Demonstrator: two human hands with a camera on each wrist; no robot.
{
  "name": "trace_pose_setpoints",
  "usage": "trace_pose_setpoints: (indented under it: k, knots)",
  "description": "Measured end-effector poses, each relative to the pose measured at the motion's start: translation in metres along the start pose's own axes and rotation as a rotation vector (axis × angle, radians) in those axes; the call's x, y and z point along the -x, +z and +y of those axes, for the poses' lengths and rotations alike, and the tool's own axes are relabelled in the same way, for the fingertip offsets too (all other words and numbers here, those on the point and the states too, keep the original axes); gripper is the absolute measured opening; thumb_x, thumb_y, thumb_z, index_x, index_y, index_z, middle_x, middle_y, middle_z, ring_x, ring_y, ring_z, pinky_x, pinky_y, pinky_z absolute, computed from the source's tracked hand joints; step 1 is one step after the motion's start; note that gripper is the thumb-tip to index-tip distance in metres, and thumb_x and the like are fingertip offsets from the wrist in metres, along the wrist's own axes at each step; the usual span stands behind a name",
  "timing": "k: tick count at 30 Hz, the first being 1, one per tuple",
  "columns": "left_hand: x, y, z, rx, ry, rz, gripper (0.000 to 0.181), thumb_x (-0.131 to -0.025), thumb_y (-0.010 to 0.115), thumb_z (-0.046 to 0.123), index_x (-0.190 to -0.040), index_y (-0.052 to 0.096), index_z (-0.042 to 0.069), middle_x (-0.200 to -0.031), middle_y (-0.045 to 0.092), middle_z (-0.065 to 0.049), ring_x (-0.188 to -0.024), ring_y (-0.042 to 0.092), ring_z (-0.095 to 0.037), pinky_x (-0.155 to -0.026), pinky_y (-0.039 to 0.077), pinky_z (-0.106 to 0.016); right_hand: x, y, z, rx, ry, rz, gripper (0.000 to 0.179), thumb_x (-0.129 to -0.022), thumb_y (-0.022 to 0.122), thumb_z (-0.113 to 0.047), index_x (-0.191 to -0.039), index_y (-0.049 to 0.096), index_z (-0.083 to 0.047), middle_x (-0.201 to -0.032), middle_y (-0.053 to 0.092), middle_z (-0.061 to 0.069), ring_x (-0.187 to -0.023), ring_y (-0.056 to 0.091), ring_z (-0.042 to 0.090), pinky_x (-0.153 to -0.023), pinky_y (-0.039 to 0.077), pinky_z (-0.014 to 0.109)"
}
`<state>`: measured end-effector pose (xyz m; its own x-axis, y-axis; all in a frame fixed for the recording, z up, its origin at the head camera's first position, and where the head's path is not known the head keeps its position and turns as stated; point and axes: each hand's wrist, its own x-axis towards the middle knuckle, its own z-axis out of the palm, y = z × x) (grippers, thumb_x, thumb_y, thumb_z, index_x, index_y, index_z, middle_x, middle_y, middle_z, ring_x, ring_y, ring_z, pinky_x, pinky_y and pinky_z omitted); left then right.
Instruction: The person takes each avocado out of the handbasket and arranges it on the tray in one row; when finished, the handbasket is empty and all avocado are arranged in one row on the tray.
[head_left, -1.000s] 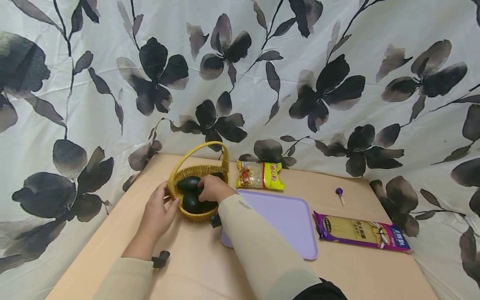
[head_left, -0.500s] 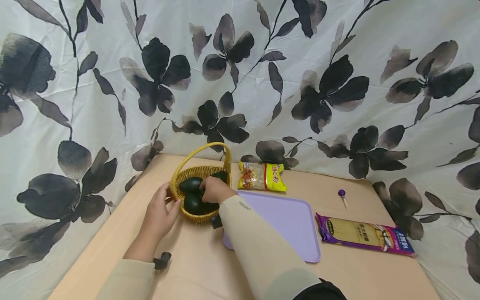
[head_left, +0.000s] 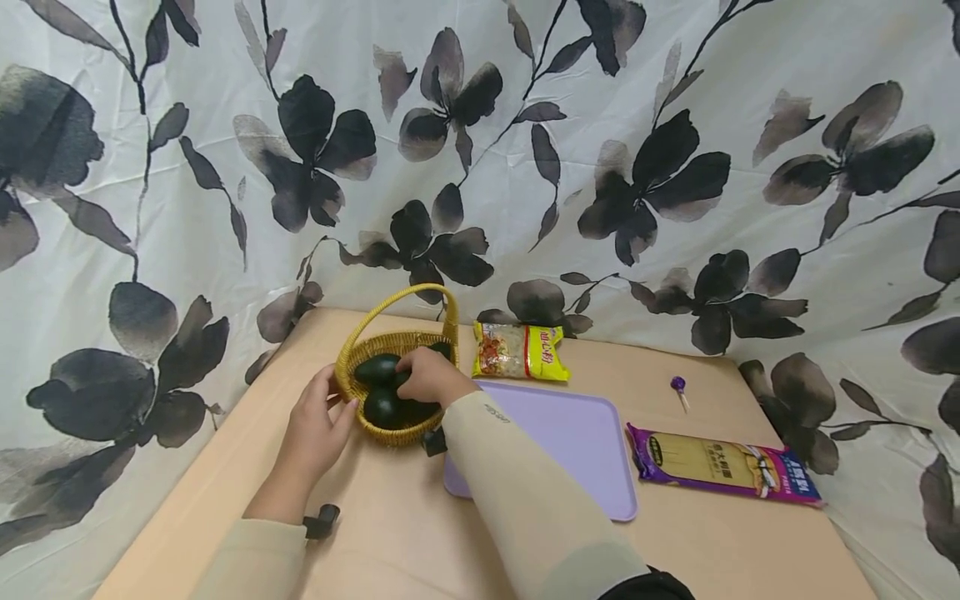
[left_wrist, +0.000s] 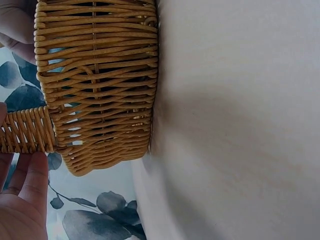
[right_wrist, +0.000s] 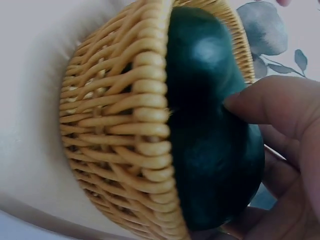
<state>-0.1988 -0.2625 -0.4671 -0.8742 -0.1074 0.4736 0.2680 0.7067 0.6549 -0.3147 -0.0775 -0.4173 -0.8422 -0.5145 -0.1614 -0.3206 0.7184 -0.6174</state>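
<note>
A yellow woven basket (head_left: 399,436) with a tall arched handle stands on the table at centre left and holds several dark green avocados (head_left: 377,369). My left hand (head_left: 313,433) grips the foot of the handle (left_wrist: 27,131) on the basket's left side, fingers and thumb on either face of it. Reaching in from the right, my right hand (head_left: 435,377) grasps an avocado (right_wrist: 217,165) at the basket's near right. Its thumb lies on top, with the other fingers curled down the far side. The wrist partly hides the avocados behind.
A lilac tray (head_left: 600,462) lies right of the basket, partly under my right forearm. Behind it is a yellow food packet (head_left: 521,352). A purple lollipop (head_left: 678,385) and a long purple pasta packet (head_left: 723,465) lie farther right. Floral cloth (head_left: 525,167) hangs behind the table.
</note>
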Motion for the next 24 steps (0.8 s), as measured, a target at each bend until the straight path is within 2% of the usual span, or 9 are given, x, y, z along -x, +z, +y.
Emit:
trace_pose_setpoints:
  k: [6,14,24]
  knots:
    - [0.001,-0.001,0.0,-0.004,-0.001,0.002,0.059,-0.096,0.069,0.004,-0.148,0.04,0.006,-0.13,0.056,-0.015,-0.121,0.06,-0.032,-0.102,0.059,-0.049,0.002,-0.007,0.001,-0.06,-0.03,-0.007,0.044,-0.087,0.078,-0.016,-0.131,0.071,-0.015,-0.135,0.067,0.002,-0.118,0.063,0.018,-0.094,0.062,0.033]
    - [0.001,-0.002,-0.001,-0.006,0.006,0.01,0.06,-0.095,0.069,0.002,-0.148,0.04,0.005,-0.13,0.057,-0.017,-0.12,0.061,-0.034,-0.101,0.059,-0.05,0.01,-0.021,0.002,-0.134,-0.117,0.024,0.042,-0.09,0.075,-0.018,-0.132,0.07,-0.012,-0.133,0.069,0.0,-0.12,0.062,0.014,-0.101,0.059,0.032]
    - [0.0,-0.001,-0.002,-0.003,0.017,0.018,0.059,-0.095,0.069,0.002,-0.147,0.041,0.003,-0.128,0.057,-0.017,-0.12,0.061,-0.034,-0.101,0.059,-0.049,0.034,-0.038,0.0,-0.248,-0.155,0.114,0.041,-0.09,0.075,-0.023,-0.131,0.07,-0.017,-0.127,0.067,-0.001,-0.114,0.063,0.015,-0.092,0.064,0.032]
